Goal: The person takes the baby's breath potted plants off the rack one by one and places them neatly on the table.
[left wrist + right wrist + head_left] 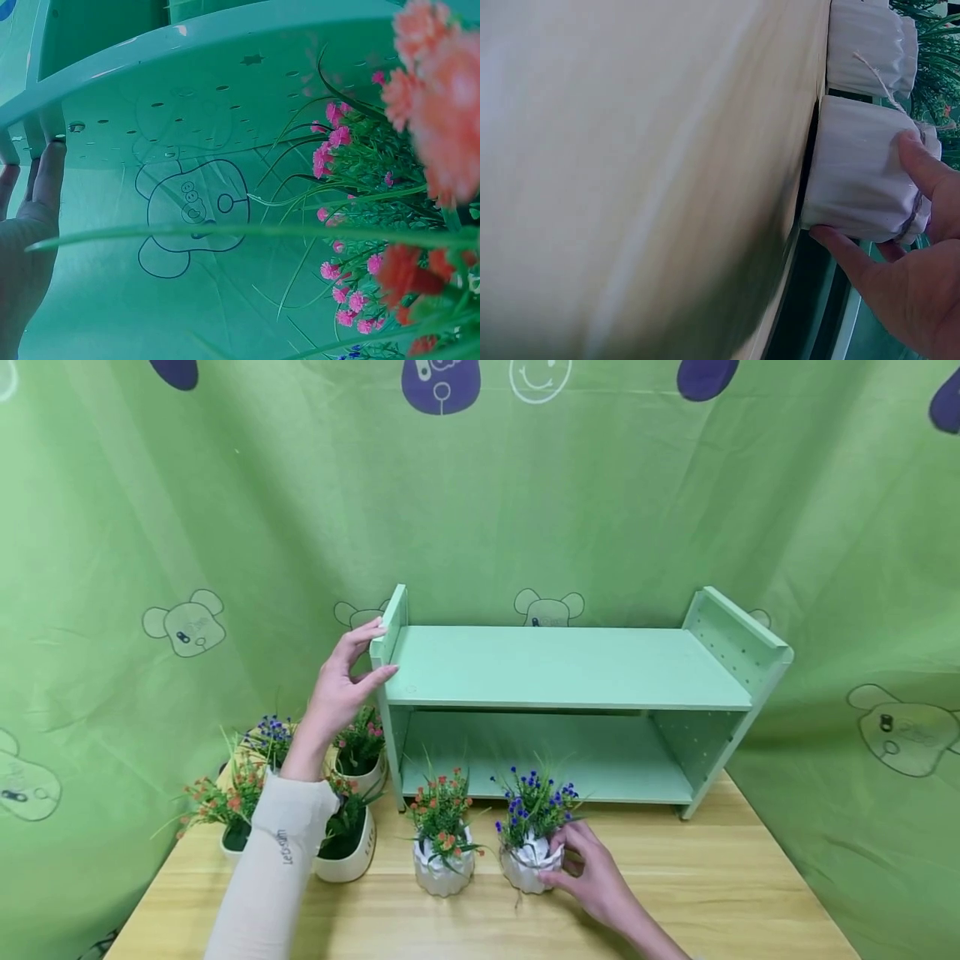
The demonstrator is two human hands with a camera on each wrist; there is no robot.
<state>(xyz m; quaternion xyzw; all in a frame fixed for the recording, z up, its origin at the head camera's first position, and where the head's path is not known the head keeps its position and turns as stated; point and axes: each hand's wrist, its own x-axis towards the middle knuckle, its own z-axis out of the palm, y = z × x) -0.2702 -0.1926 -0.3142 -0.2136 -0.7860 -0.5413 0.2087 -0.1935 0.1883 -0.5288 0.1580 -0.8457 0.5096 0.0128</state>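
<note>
My left hand (345,681) grips the left side panel of a mint-green two-tier shelf (570,668), thumb at the front edge. In the left wrist view, the fingertips of this hand (30,225) meet the panel's perforated outer face. Down in front of the shelf, my right hand (596,877) holds a potted plant with blue flowers (536,810) by its white fluted pot. The right wrist view has the thumb and fingers (847,255) around that pot (862,165), low over the wooden table. Just left of it stands an orange-flowered plant (442,827) in a similar white pot.
Left of the shelf, several more potted plants cluster partly behind my left forearm, including a pink-flowered one (360,743) and an orange-flowered one (232,802). A green patterned curtain (525,510) hangs behind the wooden table (750,877).
</note>
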